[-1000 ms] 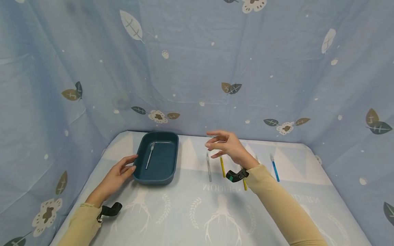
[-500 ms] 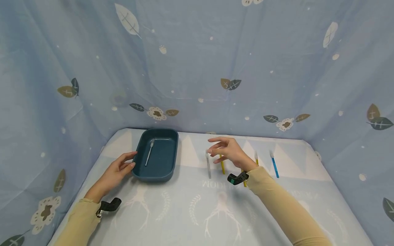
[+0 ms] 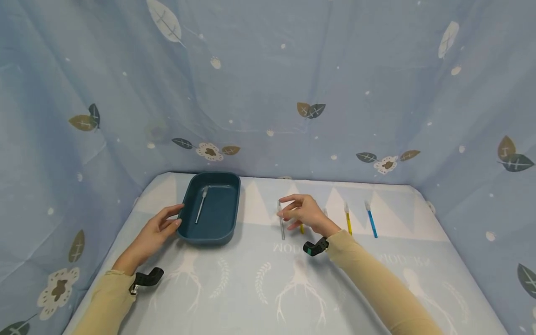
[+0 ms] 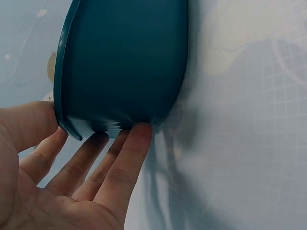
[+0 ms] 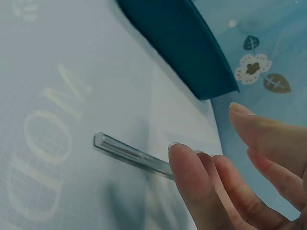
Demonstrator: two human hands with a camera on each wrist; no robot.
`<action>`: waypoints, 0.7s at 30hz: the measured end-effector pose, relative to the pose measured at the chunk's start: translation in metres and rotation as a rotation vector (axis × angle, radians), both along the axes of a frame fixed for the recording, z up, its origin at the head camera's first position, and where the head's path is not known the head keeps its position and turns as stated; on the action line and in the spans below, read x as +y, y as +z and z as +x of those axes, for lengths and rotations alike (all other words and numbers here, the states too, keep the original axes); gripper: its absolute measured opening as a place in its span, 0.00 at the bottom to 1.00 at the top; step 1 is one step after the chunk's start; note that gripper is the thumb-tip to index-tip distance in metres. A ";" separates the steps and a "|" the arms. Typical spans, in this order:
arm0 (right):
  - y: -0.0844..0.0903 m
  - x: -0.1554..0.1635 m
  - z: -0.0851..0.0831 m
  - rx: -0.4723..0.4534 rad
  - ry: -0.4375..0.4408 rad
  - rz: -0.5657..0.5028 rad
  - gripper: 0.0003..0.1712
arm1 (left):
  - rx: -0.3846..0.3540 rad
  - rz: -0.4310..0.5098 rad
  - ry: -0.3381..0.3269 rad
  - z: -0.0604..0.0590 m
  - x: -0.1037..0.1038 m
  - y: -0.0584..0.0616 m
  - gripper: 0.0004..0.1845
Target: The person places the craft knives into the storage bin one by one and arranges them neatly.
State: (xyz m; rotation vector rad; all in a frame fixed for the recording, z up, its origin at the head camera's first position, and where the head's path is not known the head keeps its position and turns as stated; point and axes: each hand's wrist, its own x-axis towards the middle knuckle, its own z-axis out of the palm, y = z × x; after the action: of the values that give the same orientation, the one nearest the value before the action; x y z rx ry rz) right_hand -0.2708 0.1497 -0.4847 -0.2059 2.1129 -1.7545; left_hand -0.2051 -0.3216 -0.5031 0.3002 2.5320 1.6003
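A dark teal tray [image 3: 219, 218] sits at the table's left, with a slim silver pen-like stick [image 3: 200, 207] with a pale tip lying in it. My left hand [image 3: 152, 237] touches the tray's left side; in the left wrist view its fingers [image 4: 122, 167] lie against the outer wall, the thumb beside the rim. My right hand [image 3: 304, 215] hovers over a second silver stick [image 3: 282, 230], thumb and fingers parted. In the right wrist view that clear-looking stick [image 5: 134, 155] runs behind the fingertips, which hide its far end. Whether they touch it, I cannot tell.
Right of the silver stick, a yellow stick [image 3: 302, 229] is partly covered by my right hand. Farther right lie another yellow stick [image 3: 348, 219] and a blue stick [image 3: 371, 223]. A pale tip [image 3: 325, 211] shows behind the right wrist. A patterned curtain [image 3: 259, 93] hangs behind the table.
My right hand has come down toward the silver stick, its fingertips now over that stick's upper part. The left hand stays at the tray, and the head view has shifted slightly.
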 end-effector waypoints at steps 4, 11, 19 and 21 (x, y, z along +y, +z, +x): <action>0.000 -0.004 0.000 0.004 -0.002 0.025 0.34 | -0.006 -0.001 0.000 -0.002 -0.001 0.003 0.34; -0.005 -0.004 -0.005 0.004 -0.014 0.022 0.34 | -0.014 0.005 -0.002 -0.003 -0.001 0.005 0.34; -0.013 -0.007 -0.003 0.001 -0.022 0.074 0.32 | -0.012 -0.004 -0.006 -0.001 -0.002 0.003 0.34; -0.015 -0.007 -0.002 -0.005 -0.030 0.094 0.31 | -0.014 -0.008 -0.007 0.000 -0.002 0.001 0.34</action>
State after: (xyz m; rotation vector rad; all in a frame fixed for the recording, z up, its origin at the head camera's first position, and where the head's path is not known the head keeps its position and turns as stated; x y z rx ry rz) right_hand -0.2729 0.1428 -0.4999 -0.1446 2.1992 -1.6657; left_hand -0.2052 -0.3235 -0.5021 0.2948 2.5240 1.5833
